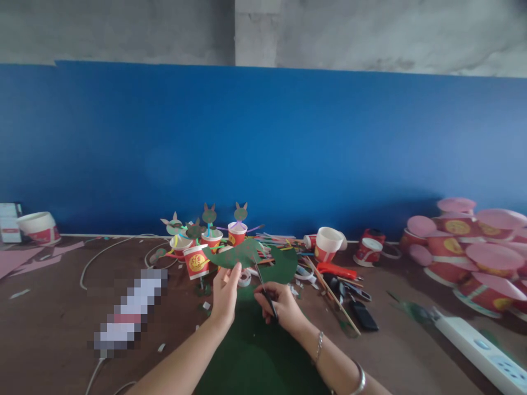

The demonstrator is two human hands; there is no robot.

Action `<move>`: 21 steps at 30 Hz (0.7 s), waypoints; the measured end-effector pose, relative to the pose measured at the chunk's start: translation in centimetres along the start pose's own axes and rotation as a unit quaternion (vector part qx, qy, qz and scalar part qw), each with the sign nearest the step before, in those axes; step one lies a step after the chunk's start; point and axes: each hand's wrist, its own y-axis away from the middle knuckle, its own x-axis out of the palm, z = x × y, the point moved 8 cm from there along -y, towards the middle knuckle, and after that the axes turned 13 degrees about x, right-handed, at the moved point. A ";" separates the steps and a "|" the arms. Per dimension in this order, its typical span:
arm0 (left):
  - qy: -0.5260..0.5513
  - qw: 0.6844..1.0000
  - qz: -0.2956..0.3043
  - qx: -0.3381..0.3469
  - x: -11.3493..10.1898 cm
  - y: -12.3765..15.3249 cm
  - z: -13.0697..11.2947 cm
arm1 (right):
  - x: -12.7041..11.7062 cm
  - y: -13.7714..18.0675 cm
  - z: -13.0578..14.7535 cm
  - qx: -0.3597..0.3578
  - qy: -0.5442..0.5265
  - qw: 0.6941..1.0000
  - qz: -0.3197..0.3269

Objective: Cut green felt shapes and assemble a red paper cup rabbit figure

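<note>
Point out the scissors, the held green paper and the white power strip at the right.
Scissors (269, 301): head view, on the black handle.
Held green paper (239, 254): head view, on its left part.
White power strip (469, 340): head view, on its casing.

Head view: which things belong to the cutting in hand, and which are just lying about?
In the cutting:
- scissors, in the right hand
- green paper, in the left hand

Apparently just lying about:
- black key fob
- white power strip
- pink-topped paper cups
</note>
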 end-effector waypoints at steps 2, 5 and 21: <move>0.024 1.000 -0.015 0.005 -0.2 -0.2 -0.3 | 0.0 0.0 0.0 0.000 -0.003 1.000 0.002; 0.051 0.999 -0.012 -0.013 0.0 -0.3 -0.1 | 0.4 0.2 0.2 0.012 -0.001 1.000 0.019; 0.078 0.993 0.071 -0.052 1.6 0.3 0.4 | 0.7 0.4 0.7 -0.002 -0.012 0.999 0.031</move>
